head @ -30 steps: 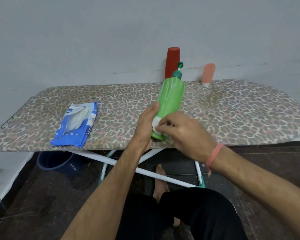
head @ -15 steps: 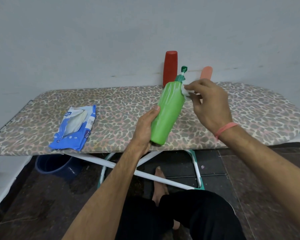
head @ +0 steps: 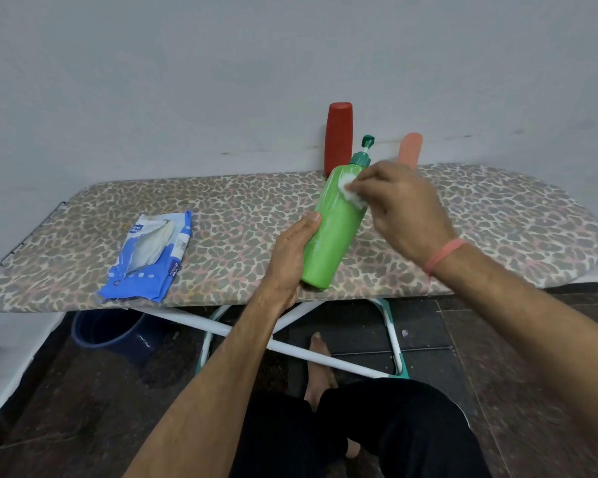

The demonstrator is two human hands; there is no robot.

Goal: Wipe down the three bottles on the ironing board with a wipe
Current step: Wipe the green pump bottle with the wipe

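**Green bottle held tilted while its shoulder is wiped**

At the far left of the ironing board point(head: 497, 215), a blue wipe pack point(head: 149, 257) lies flat with its flap open, well apart from both hands.

Nearer the middle, the green bottle point(head: 332, 232) is held clear of the board's front edge by the left hand point(head: 290, 257), whose grip is wrapped round the lower body with the thumb laid up the side. The bottle's long axis runs from its base at about 7 o'clock to its pump cap at about 1 o'clock, tilted away from the person.

A white wipe point(head: 351, 191) is pinched in the fingers of the right hand point(head: 404, 208) and pressed against the bottle's upper shoulder, just below the pump. From that grip the unwiped length of the bottle lies toward 7 o'clock, so the stroke is judged likely to be drawn down the axis toward the left hand, which is the nearer to the base.

Against the wall, a red bottle point(head: 339, 139) stands upright at 12 o'clock of the green one, and a pink bottle point(head: 409, 150) is partly hidden behind the right hand; both are judged as waiting their turn
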